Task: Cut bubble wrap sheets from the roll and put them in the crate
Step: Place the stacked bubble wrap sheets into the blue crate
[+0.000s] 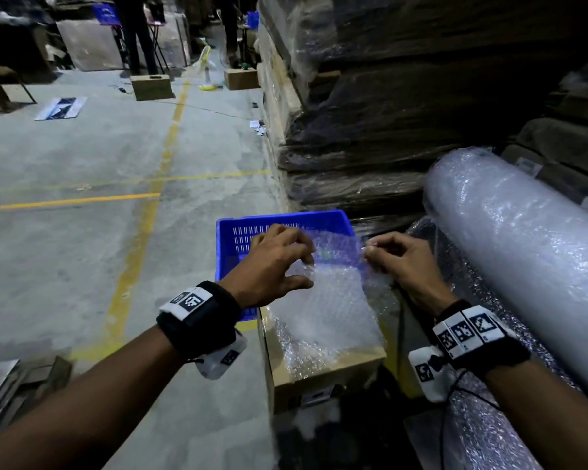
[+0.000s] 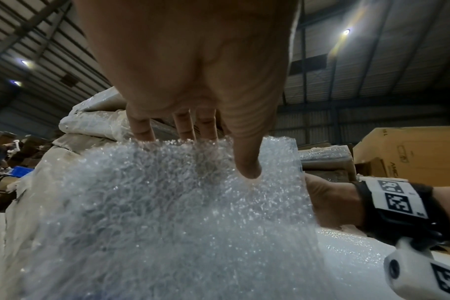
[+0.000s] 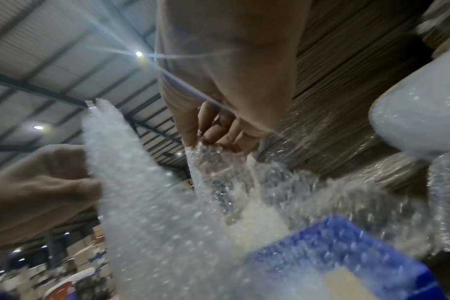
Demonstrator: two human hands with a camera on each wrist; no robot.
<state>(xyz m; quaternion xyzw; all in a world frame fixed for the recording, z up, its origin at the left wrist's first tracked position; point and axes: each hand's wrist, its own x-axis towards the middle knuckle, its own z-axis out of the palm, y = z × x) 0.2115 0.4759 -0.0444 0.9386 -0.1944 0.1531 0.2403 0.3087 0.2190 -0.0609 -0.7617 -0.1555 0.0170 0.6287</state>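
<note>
A cut bubble wrap sheet [image 1: 330, 300] hangs between my hands and drapes down onto a cardboard box [image 1: 330, 371]. My left hand [image 1: 308, 271] pinches its left edge. In the left wrist view the thumb of the left hand [image 2: 219, 154] lies on the near face of the sheet [image 2: 167, 213] with the fingers behind it. My right hand [image 1: 367, 256] pinches the right edge, its fingers curled on the wrap [image 3: 213, 142]. The blue slotted crate [image 1: 279, 217] stands just beyond the sheet. The big bubble wrap roll [image 1: 523, 252] lies at the right.
A tall stack of film-wrapped cartons [image 1: 387, 130] rises right behind the crate and roll. Loose wrap from the roll [image 1: 482, 300] trails under my right wrist. Bare concrete floor with yellow lines [image 1: 143, 225] spreads to the left. Small boxes [image 1: 151, 86] and a standing person are far back.
</note>
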